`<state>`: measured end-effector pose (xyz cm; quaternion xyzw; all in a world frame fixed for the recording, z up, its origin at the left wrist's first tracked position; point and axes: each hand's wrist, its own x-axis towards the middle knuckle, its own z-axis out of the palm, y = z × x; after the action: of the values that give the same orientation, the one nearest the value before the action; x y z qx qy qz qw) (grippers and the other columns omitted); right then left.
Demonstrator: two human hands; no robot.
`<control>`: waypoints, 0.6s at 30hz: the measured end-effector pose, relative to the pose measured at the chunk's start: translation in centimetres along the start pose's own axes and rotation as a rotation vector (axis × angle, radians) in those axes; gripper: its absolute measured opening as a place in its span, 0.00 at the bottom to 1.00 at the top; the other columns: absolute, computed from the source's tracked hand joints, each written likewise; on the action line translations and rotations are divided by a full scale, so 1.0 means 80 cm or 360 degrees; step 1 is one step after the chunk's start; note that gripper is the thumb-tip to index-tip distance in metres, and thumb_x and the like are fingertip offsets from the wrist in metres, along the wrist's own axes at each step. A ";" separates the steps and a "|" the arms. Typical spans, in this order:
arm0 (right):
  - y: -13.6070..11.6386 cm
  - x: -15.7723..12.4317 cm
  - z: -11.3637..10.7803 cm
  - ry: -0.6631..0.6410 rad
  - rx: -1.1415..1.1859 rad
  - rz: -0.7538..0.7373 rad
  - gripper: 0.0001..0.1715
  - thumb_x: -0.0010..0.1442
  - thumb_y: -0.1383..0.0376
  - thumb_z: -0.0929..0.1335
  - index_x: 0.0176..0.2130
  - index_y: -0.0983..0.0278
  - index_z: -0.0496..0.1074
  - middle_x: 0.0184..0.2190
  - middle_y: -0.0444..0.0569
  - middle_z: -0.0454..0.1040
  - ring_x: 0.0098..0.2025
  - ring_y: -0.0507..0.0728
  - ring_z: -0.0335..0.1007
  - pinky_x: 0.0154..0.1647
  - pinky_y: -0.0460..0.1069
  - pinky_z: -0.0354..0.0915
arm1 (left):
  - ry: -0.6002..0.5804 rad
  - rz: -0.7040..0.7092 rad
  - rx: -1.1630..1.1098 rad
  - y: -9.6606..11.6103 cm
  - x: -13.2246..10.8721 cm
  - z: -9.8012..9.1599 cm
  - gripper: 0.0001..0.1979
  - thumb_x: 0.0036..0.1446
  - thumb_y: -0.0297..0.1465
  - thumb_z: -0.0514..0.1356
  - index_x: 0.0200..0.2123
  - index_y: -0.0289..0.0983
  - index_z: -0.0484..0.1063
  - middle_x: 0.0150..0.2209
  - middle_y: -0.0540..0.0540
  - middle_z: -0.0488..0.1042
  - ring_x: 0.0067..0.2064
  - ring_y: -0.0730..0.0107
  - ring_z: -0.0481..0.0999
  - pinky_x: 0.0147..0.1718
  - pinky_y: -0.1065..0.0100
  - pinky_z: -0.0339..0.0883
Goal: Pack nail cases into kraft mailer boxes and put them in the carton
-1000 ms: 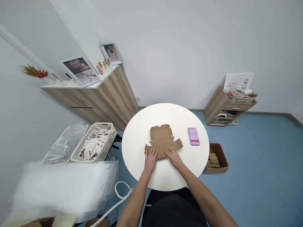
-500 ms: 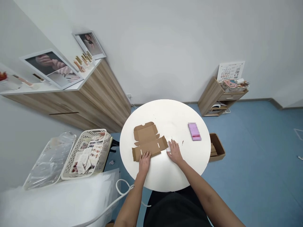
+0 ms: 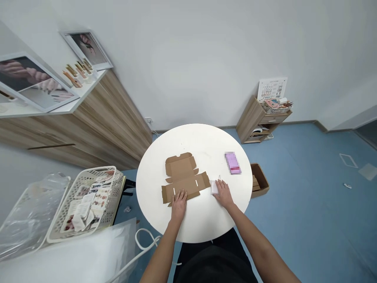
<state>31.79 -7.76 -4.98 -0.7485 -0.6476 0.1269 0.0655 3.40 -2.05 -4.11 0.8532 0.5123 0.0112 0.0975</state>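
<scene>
A flat, unfolded brown cardboard box point(image 3: 181, 169) lies on the round white table point(image 3: 200, 220). My left hand point(image 3: 179, 202) is open, its fingers resting on the near edge of the cardboard. Just right of the cardboard is a small white packet point(image 3: 214, 188), partly covered by my right hand point(image 3: 223, 193). The right fingers lie across the packet and hold it against the tabletop; the thumb is hard to make out. Farther right lies a purple, pixelated rectangular item point(image 3: 233, 162), apart from both hands.
A brown open carton point(image 3: 263, 189) stands on the floor right of the table. White plastic baskets point(image 3: 53, 232) with papers and clear bags are at the left, near a white cable point(image 3: 141, 251). A wooden cabinet point(image 3: 118, 118) and a small shelf unit point(image 3: 247, 118) stand by the wall.
My right hand and the white packet have shifted right, away from the cardboard. The cardboard and my left hand have also slid right on the table. The view has swung slightly.
</scene>
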 end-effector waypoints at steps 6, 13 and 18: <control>0.038 -0.033 -0.010 0.0022 -0.0030 0.0079 0.37 0.61 0.58 0.63 0.67 0.64 0.54 0.66 0.58 0.56 0.67 0.68 0.48 0.64 0.66 0.49 | -0.0029 0.0116 -0.0017 0.039 -0.008 0.010 0.27 0.62 0.20 0.44 0.60 0.42 0.65 0.63 0.42 0.64 0.65 0.54 0.61 0.60 0.42 0.56; 0.001 -0.052 -0.040 0.0200 0.0000 -0.0025 0.42 0.58 0.65 0.61 0.68 0.70 0.46 0.68 0.63 0.50 0.70 0.68 0.41 0.66 0.71 0.39 | -0.0071 0.0173 -0.0025 0.084 -0.017 0.021 0.28 0.61 0.19 0.46 0.61 0.44 0.65 0.63 0.43 0.64 0.65 0.54 0.61 0.61 0.41 0.55; -0.041 -0.061 -0.036 0.0074 0.0049 -0.0542 0.23 0.60 0.64 0.65 0.55 0.64 0.67 0.55 0.55 0.70 0.62 0.63 0.56 0.69 0.66 0.40 | -0.0057 0.0227 0.0015 0.092 -0.018 0.021 0.29 0.61 0.18 0.45 0.61 0.43 0.65 0.63 0.42 0.64 0.64 0.54 0.62 0.61 0.41 0.55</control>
<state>28.80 -11.86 -0.84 -0.6296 -0.7613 0.1066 0.1126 9.31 -6.95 -4.35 0.8880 0.4484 0.0004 0.1014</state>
